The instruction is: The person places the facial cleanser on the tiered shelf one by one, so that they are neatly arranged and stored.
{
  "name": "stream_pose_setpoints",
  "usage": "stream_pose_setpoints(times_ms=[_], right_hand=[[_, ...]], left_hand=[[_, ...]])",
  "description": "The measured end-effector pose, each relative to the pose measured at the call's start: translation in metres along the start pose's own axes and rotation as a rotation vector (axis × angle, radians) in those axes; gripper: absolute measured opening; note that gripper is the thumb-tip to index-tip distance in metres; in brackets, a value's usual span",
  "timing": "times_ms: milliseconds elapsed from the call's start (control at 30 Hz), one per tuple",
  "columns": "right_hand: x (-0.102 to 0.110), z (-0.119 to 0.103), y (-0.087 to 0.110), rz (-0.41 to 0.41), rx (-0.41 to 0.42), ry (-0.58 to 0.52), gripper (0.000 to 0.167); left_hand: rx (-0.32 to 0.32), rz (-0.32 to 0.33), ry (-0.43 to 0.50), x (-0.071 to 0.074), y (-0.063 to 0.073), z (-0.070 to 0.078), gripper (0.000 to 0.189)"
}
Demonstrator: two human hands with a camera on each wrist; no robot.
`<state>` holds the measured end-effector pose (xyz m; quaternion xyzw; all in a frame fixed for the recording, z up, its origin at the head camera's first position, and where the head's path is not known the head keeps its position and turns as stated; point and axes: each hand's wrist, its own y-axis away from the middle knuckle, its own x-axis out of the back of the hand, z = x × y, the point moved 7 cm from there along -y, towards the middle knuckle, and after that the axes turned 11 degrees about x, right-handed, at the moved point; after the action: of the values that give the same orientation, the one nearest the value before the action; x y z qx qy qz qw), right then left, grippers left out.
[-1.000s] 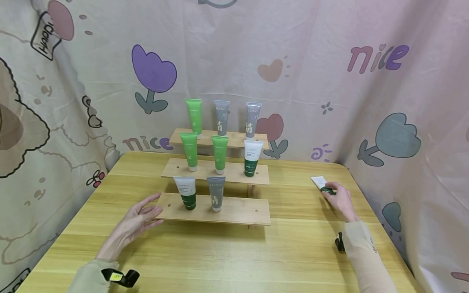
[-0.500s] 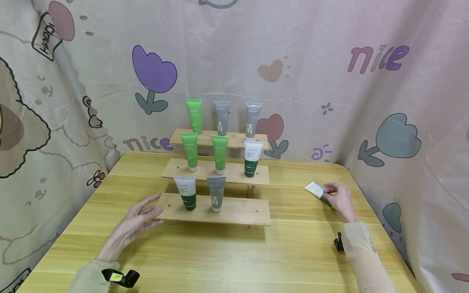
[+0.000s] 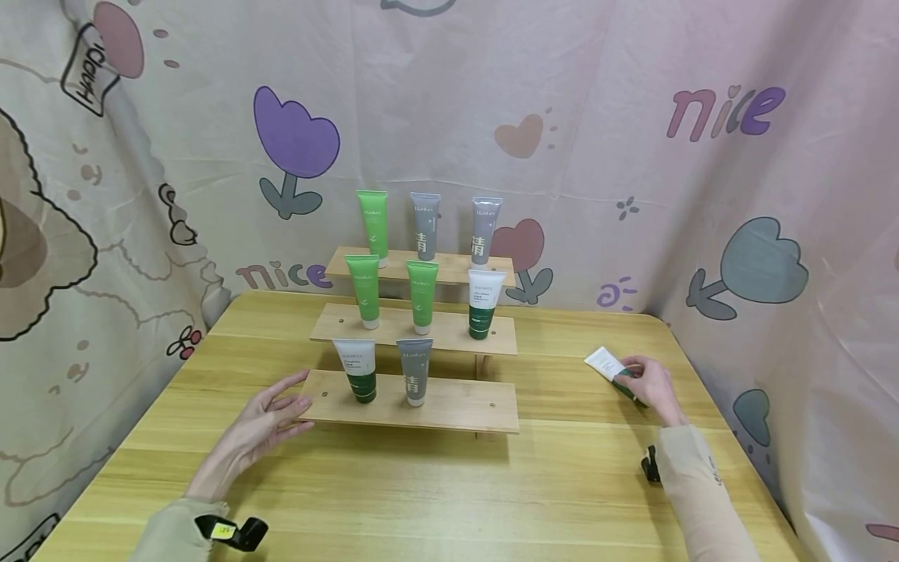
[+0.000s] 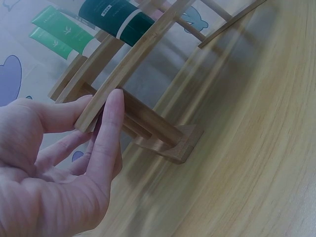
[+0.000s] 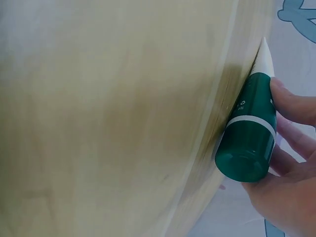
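Note:
At the right of the table, my right hand [image 3: 652,388] holds a white and dark green squeeze tube [image 3: 605,363] by its green end. In the right wrist view the tube's green cap [image 5: 243,157] faces the camera, with the thumb and fingers along one side. My left hand [image 3: 256,425] pinches the left end of the lowest board of a three-step wooden display rack [image 3: 456,402]. The left wrist view has that board's end [image 4: 88,118] between thumb and fingers. On the lowest step stand another white and green tube [image 3: 357,371] and a grey tube [image 3: 414,373].
The middle step holds two green tubes [image 3: 364,290] and a white and green one [image 3: 483,303]. A green tube [image 3: 374,225] and two grey ones [image 3: 424,225] stand on the top step. A patterned cloth [image 3: 590,70] hangs behind and beside the table [image 3: 421,499].
The tube in my right hand has shifted a little left and nearer, showing more of its white part, then its green end moved slightly nearer. My left hand has stayed on the rack.

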<state>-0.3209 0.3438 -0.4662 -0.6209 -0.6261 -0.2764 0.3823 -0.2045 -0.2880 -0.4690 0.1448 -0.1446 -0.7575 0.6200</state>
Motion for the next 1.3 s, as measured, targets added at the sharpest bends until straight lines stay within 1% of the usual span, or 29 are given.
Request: stream_pose_setpoints(times_ms=[133,367,833,1133,1300], right_hand=[[-0.001,0.001,0.000,-0.021,-0.019,-0.003,0.044],[-0.002,0.001,-0.001,-0.031,-0.021,0.002,0.045],[-0.001,-0.003,0.000,-0.021,-0.011,-0.013,0.046],[0.000,-0.014,0.001,-0.006,0.038,0.023,0.040],[-0.001,-0.022,0.001,0.006,0.061,0.022,0.039]], left_hand=[[-0.003,0.000,0.006,0.000,0.001,0.001,0.076],[-0.005,0.000,0.020,0.000,0.001,0.001,0.075],[-0.009,-0.018,0.025,0.000,0.002,0.001,0.075],[-0.002,-0.003,-0.011,-0.001,0.001,0.001,0.077],[-0.004,-0.005,-0.007,-0.001,0.001,0.001,0.076]])
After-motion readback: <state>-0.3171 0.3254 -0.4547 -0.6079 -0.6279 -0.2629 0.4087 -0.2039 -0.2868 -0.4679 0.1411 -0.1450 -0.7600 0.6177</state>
